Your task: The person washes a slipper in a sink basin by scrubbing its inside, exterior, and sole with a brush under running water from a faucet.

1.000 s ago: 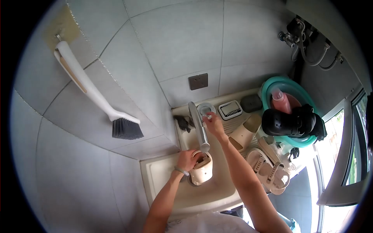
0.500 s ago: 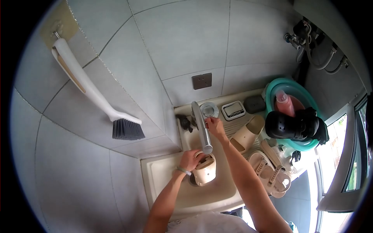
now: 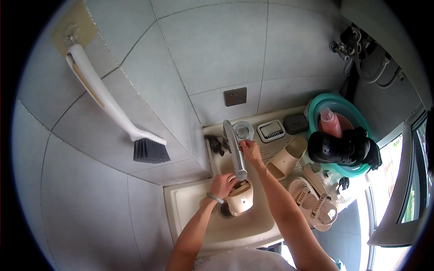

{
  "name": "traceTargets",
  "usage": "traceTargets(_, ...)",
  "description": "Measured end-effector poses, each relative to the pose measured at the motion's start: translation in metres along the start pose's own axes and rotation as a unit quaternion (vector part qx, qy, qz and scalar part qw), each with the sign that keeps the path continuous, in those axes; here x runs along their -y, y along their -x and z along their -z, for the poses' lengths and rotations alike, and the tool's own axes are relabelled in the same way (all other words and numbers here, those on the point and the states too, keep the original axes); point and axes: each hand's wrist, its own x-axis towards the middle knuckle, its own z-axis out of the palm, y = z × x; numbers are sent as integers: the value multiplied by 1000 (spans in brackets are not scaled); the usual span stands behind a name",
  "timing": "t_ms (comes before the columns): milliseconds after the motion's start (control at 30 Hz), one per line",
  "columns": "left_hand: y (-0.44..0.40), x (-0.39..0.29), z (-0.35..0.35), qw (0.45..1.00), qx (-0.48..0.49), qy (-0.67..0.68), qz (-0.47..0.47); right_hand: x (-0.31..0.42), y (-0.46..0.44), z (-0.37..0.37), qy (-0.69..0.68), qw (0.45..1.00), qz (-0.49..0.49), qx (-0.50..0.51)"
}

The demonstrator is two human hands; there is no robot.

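"Question one: where was the beige shoe (image 3: pixel 240 201), and how was it held?"

"It was inside the sink (image 3: pixel 178 221), below the end of the faucet (image 3: pixel 235 151), beside the drain (image 3: pixel 225 210). The left hand (image 3: pixel 222 186) had its grip closed, pinching the shoe at the upper edge. I think this kept the opening turned up, towards the spout."

"And the right hand (image 3: pixel 249 151)?"

"It was at the side of the faucet, with the fingers bent. Probably it was touching the handle, but the metal and the fingers overlapped, so I cannot tell if that grip was pinching something."

"Why did the other shoe (image 3: pixel 287 158) lie outside?"

"It lay on the ribbed drainboard (image 3: pixel 266 149), near the sandals (image 3: pixel 316 203), perhaps so that water could run off. The black footwear (image 3: pixel 330 147) rested across the teal basin (image 3: pixel 316 106), beside the pink bottle (image 3: pixel 331 124). The brush (image 3: pixel 104 95) hung from a wall hook, bristles down, away from the sink."
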Motion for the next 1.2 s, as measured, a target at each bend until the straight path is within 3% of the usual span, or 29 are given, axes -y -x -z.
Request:
traceTargets(67, -1, 8, -7, 999, -28, 15, -26, -1, 3, 1, -4, 1000, -2, 0)
traceTargets(133, -3, 8, -8, 997, -55, 30, -52, 15, 13, 7, -13, 996, -73, 48)
traceTargets(200, -6, 3, -3, 1000, -2, 3, 0, 14, 31, 18, -17, 991, -85, 104)
traceTargets(267, -12, 6, -3, 1000, -19, 13, 3, 27, 62, 26, -79, 972, -143, 166)
traceTargets(433, -21, 12, -12, 999, -34, -21, 31, 35, 122, 32, -130, 968, -144, 157)
traceTargets(500, -18, 13, -21, 998, -65, 12, 22, 36, 127, 40, -106, 971, -146, 159)
traceTargets(600, -20, 36, -37, 995, -50, 84, 31, 40, 134, 39, -224, 954, -135, 148)
traceTargets(667, -21, 46, -43, 984, 6, 163, 79, 32, 135, 41, -233, 942, -144, 193)
traceTargets(767, -16, 15, -35, 995, 9, 94, 39, 2, 133, 43, -211, 931, -192, 227)
traceTargets(833, -15, 2, -29, 995, 19, 74, 57, -2, 132, 43, -210, 936, -181, 218)
traceTargets(900, -12, 3, -27, 987, 22, 149, 47, 0, 128, 40, -99, 961, -171, 194)
traceTargets(1033, -15, 20, -19, 989, 9, 146, 10, 27, 121, 30, -129, 969, -191, 85)
traceTargets(1200, -19, 17, -7, 979, 43, 193, 51, 23, 113, 22, -110, 975, -192, 33)
